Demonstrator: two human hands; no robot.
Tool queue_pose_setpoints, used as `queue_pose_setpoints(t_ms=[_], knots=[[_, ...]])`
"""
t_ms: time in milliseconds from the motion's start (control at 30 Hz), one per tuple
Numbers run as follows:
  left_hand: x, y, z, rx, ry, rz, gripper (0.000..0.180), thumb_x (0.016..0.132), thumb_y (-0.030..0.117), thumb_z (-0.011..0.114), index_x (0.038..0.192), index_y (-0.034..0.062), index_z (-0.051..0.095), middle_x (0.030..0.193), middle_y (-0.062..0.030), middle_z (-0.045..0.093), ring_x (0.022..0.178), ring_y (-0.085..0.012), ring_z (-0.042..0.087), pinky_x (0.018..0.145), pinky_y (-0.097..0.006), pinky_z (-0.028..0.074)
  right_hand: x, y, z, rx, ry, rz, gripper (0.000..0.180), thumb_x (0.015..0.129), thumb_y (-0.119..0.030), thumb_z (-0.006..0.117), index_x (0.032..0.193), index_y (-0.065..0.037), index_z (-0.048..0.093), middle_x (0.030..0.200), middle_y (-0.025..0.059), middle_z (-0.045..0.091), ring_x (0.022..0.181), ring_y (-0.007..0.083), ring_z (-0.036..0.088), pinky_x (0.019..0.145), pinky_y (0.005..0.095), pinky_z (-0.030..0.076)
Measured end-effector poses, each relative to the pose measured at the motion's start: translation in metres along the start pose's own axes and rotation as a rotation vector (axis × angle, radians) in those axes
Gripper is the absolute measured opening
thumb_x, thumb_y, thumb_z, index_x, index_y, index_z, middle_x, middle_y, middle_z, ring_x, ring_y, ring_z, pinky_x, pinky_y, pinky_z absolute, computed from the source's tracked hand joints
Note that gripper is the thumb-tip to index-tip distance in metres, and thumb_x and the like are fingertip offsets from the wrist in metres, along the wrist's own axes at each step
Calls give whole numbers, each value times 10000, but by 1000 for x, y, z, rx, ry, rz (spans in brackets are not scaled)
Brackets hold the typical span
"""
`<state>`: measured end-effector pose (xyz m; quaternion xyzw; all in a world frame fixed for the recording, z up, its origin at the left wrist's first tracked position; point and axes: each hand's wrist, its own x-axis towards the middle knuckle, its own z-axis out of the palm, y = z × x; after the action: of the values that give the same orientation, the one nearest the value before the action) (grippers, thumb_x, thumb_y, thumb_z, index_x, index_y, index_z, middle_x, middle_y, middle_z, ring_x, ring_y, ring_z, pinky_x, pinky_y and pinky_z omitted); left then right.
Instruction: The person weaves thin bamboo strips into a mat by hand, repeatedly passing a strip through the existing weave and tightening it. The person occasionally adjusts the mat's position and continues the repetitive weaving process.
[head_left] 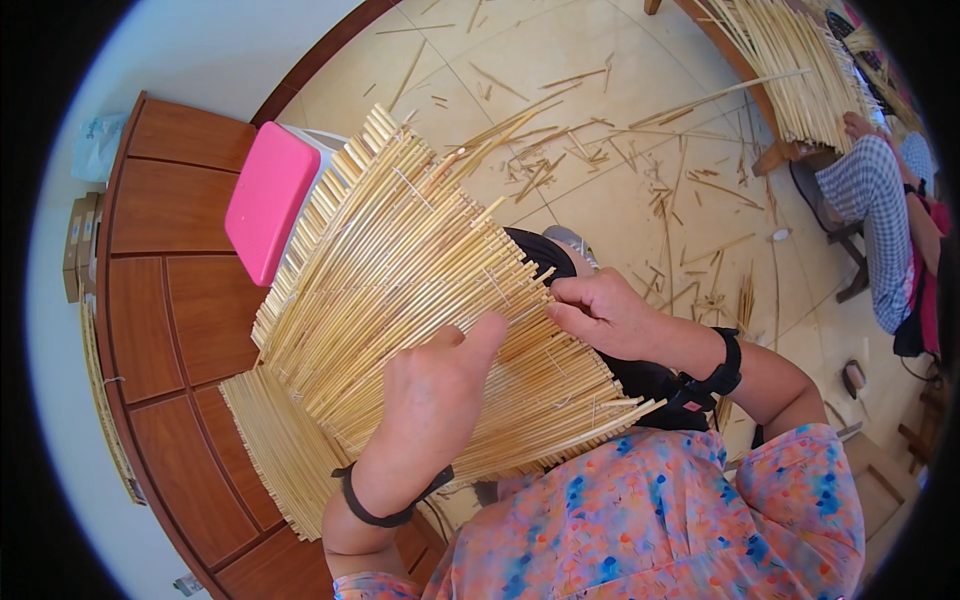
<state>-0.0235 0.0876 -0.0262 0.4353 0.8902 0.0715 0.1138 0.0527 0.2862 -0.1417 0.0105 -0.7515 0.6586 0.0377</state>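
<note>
A large fan-shaped mat of straw-coloured reed stalks point(400, 250) lies in front of me over my lap, with thin stitched ties running across it. My right hand point(600, 312) is at its right edge, thumb and fingers pinched together on the stalk ends. Above the mat's near middle, my left hand point(440, 385) is closed, with the thumb raised. Its curled fingers face away from me, so what they hold, if anything, is hidden. A denser, narrower band of stalks point(285, 450) joins the mat at the lower left.
A pink-topped stool point(270, 205) stands behind the mat's left edge, beside a brown wooden cabinet point(180, 220). Cut reed pieces point(590, 150) litter the tiled floor. At the far right, a co-worker's hand point(858, 128) touches another bundle of stalks point(800, 75) on a wooden bench.
</note>
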Motion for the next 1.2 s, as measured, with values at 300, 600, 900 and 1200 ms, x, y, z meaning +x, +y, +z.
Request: queue_pose_setpoints(t_ms=[300,600,900,1200], knots=[[4,-3,4,75,117,126,379,808,56,621,1163,175,674,696,-44,538,501,-263,588,431,-396,463,-4,6,2,72,-47,65,305,994,-161,602,745,3,536,601,50,461,565,124,431,519,325,374],[8,6,-5,113,92,105,249,852,50,673,1080,121,743,662,-60,566,522,-263,579,466,-376,454,-5,11,6,120,-4,12,294,985,-128,601,729,-6,523,577,18,437,546,85,377,488,298,336],[7,-1,1,40,179,149,342,766,45,650,1088,135,726,688,-28,567,486,-250,571,422,-372,440,-5,13,7,121,11,-6,296,978,-108,599,717,-7,502,569,3,408,543,78,351,479,295,318],[6,5,-3,59,124,124,247,818,34,672,1050,103,724,679,-55,593,527,-263,595,448,-372,439,-6,12,6,105,-7,22,308,996,-162,606,736,-9,548,586,22,452,550,97,402,503,299,356]])
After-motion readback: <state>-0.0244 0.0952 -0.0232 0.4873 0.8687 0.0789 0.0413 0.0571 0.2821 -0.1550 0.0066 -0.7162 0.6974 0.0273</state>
